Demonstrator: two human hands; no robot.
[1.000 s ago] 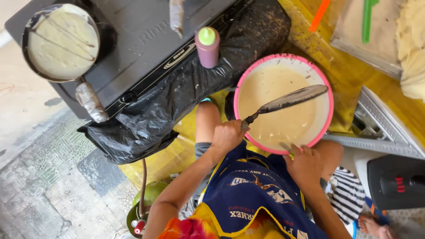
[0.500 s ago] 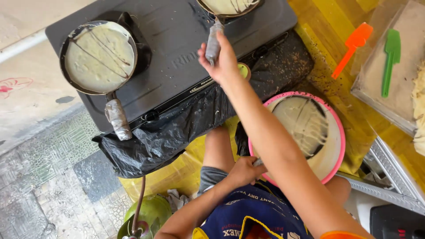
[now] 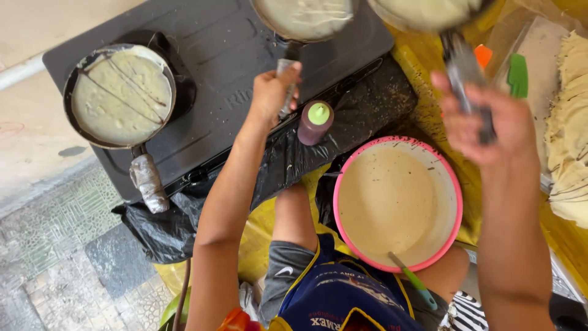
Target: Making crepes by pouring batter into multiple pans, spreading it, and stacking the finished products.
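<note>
My left hand [image 3: 269, 92] grips the handle of a middle pan [image 3: 306, 15] of pale batter on the black stove [image 3: 214, 55]. My right hand [image 3: 484, 125] is closed on the handle of another batter-filled pan [image 3: 422, 9], held raised at the top right. Below my hands, a pink-rimmed bowl [image 3: 454, 184] of batter rests between my knees. A ladle with a green handle [image 3: 416, 285] lies in it. A purple bottle with a green cap [image 3: 315, 122] stands at the stove's front edge, beside my left hand.
A third pan [image 3: 116, 95] with a cooking crepe sits on the left burner, its wrapped handle pointing toward me. Finished crepes [image 3: 569, 122] are stacked at the right, beside an orange spatula [image 3: 484, 55] and a green spatula [image 3: 517, 73]. Black plastic sheeting [image 3: 165, 227] hangs under the stove.
My hands have left the bowl and ladle. Each now holds a pan handle, and the right-hand pan is lifted. The ladle lies in the bowl.
</note>
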